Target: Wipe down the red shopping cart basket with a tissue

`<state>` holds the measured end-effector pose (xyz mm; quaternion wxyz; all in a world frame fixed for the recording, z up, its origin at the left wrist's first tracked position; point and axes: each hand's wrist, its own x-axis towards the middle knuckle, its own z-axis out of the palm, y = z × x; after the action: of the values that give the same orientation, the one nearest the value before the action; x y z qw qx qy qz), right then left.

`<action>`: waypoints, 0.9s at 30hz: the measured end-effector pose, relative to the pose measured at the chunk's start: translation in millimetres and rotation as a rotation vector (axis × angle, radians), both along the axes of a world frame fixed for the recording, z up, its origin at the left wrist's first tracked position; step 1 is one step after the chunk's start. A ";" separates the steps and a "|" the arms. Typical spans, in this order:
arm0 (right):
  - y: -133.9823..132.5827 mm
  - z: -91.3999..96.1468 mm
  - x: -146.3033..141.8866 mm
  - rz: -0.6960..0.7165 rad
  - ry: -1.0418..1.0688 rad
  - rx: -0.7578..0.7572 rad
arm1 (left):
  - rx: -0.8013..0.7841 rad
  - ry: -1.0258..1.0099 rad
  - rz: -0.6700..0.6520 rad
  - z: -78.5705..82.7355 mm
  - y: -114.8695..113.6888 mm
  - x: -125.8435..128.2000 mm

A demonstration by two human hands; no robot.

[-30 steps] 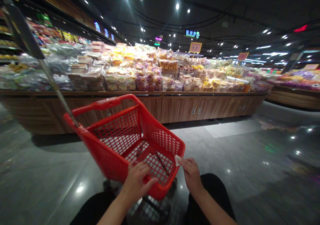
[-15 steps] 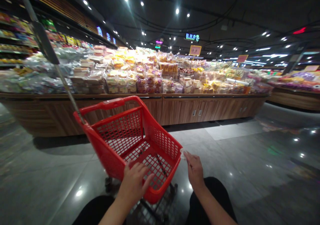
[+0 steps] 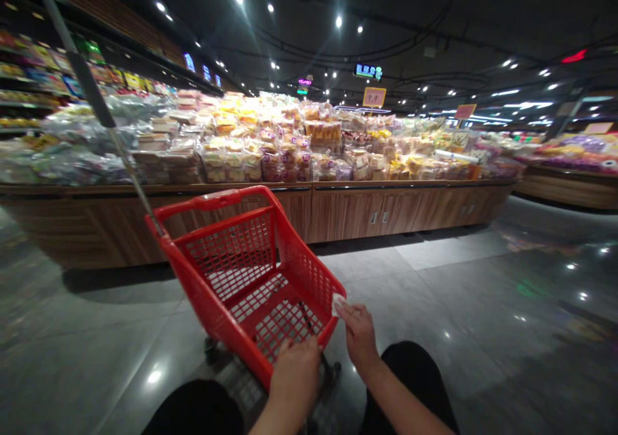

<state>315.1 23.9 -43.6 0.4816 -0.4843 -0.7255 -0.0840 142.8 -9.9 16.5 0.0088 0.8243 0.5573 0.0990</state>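
Grey, glossy tiled floor (image 3: pixel 458 306) under and all around the cart. Long wood-grain display stand (image 3: pixel 347 213) directly behind the cart, extending past it on both sides. On the stand, heaped packs of food in clear plastic wrapping (image 3: pixel 284 158), tallest and brightest behind the cart; contents of most packs too small to tell.

Red plastic shopping cart (image 3: pixel 229 332), lattice-walled, on dark wheels: task item, standing between the person's knees and the display stand, set at a slant, narrow end toward the person. Grey metal pole with a dark sleeve (image 3: pixel 91 94) rises from the handle end of the cart, leaning up and to the left. Two black-clad knees (image 3: pixel 197 409) on the near side of the cart, one at each side of its narrow end.

Left hand (image 3: pixel 297 370) on the near rim of the cart, back of the hand up. Its grip: fingers curled over the rim, closed on it; tips hidden. Right hand (image 3: pixel 360 332) just beside the right-hand corner of the cart's narrow end. Its grip: pinched together, thin white wad, cloth or paper (image 3: pixel 337 304), between the fingertips. Wad lies at the cart's corner rim, seemingly in contact; exact material unclear.
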 end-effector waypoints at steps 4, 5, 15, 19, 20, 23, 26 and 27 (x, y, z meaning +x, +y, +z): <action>-15.1 -3.5 -10.3 0.166 -0.086 -0.035 | 0.029 0.018 -0.003 -5.2 -0.5 -8.7; -14.4 -3.1 -9.5 0.170 -0.094 -0.031 | 0.037 0.022 -0.003 -5.8 -0.8 -10.1; -21.3 -1.8 -14.6 0.085 -0.060 -0.038 | 0.123 0.023 0.000 -7.9 -5.4 -15.7; -21.0 -3.0 -11.0 0.090 -0.072 -0.030 | 0.131 0.016 -0.027 -6.4 -7.2 -21.3; -14.6 -1.7 -5.2 0.056 -0.057 -0.017 | 0.130 0.013 -0.031 -6.2 -7.2 -23.1; 6.8 3.5 15.5 -0.061 0.028 -0.012 | 0.127 0.005 -0.035 -6.6 -7.4 -27.9; 13.0 3.9 27.8 -0.125 0.110 -0.014 | 0.125 -0.001 -0.037 -7.7 -8.3 -30.9; 10.6 1.9 28.4 -0.129 0.119 -0.011 | 0.124 -0.002 -0.037 -8.0 -8.8 -31.5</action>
<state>343.5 34.5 -41.7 0.5147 -0.5368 -0.6635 -0.0818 111.3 -18.7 8.5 -0.0398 0.8334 0.5348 0.1337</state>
